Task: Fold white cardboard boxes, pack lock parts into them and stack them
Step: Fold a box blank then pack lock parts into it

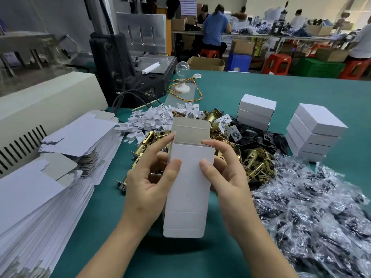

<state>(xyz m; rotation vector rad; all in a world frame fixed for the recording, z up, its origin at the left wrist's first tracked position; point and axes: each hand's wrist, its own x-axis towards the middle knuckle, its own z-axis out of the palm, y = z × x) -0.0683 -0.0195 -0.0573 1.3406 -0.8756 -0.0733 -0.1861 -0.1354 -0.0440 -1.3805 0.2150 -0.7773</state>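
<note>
Both hands — left hand [149, 183], right hand [224, 177] — held a white box [188, 187]. Their fingers [174, 167] were clamped on its sides, flaps open above the table [261, 85].

The left hand [147, 187] and the right hand [228, 177] are bare, with short plain nails. Both forearms, toward 7 and 5 o'clock, are uncovered to the picture's edge.

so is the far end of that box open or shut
Open: the box, gripped by the left hand and right hand, has its far flap untucked, grey inside showing.
</note>
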